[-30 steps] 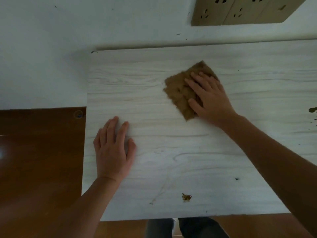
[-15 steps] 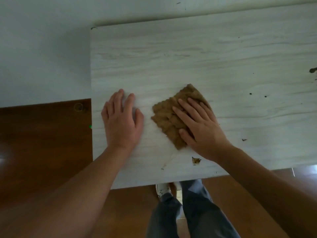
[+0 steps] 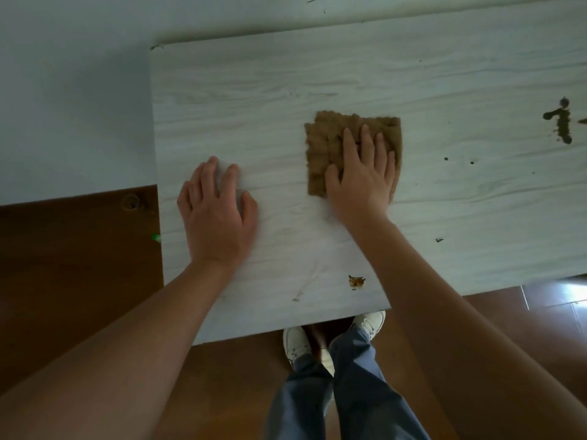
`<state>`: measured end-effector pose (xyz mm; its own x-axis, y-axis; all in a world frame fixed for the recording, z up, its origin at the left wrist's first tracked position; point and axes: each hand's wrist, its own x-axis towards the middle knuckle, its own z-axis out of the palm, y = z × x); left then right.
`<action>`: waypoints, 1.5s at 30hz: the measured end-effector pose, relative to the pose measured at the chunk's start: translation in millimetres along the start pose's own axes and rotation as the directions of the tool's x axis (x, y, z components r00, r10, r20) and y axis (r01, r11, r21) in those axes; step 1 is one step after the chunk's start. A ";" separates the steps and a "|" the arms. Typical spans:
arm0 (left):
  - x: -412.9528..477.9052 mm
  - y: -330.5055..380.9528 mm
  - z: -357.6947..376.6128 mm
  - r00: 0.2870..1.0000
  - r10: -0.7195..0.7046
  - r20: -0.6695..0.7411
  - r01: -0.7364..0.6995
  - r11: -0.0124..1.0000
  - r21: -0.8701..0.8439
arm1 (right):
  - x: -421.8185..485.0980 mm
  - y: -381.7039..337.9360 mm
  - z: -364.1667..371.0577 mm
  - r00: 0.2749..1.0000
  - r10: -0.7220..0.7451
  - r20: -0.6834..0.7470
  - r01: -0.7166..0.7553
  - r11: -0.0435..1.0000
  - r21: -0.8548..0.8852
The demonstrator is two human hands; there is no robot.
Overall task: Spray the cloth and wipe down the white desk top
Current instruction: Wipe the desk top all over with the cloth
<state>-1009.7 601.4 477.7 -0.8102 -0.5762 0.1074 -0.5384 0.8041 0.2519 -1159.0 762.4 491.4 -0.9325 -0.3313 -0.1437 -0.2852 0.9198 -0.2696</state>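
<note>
Brown, nubbly cloth [image 3: 330,144], folded, with its layers showing along its left edge. It lies flat on the white wood-grain surface [image 3: 317,77], about midway between the back and front edges.

Right hand [image 3: 362,182]: palm down on the cloth's lower right part. Fingers are straight and a little spread, with the thumb out to the left on the fabric. Grip apart, pressing rather than pinching. The cloth's top and left margins show past the fingers.

Left hand [image 3: 216,214]: palm down on the bare surface, left of the cloth and not touching it, near the surface's left edge. Fingers are straight and spread, grip apart, holding nothing.

Marks on the surface:
- A dark smear [image 3: 560,125] lies far right, well apart from the cloth.
- Two small dark dots [image 3: 446,159] sit between the smear and the cloth.
- A ragged brown spot [image 3: 356,282] lies near the front edge, just beside the right forearm.

Surroundings: a pale wall [image 3: 63,106] runs behind and to the left of the surface. The floor [image 3: 63,265] is dark reddish wood. Below the front edge stand white shoes [image 3: 297,344] and blue trousers [image 3: 349,392], toes tucked under the surface.
</note>
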 end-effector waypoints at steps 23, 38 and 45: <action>-103.3 -32.3 -46.1 0.995 0.085 0.049 -0.080 0.992 -0.094 | -160.6 66.5 -3.3 0.972 -0.196 0.128 0.199 0.980 -0.006; -126.3 -45.4 -27.8 0.991 0.134 0.023 -0.134 0.991 -0.007 | -158.8 90.9 -5.9 0.848 -0.505 0.160 0.511 0.859 0.002; -127.0 -47.2 -26.2 0.990 0.144 -0.010 -0.144 0.989 -0.028 | -122.1 13.7 13.4 0.988 -0.136 0.075 0.137 0.990 -0.012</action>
<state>-875.3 632.8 477.4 -0.8768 -0.4562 0.1521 -0.4096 0.8742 0.2608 -1046.1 812.6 492.5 -0.8658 -0.4680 -0.1771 -0.4130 0.8682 -0.2752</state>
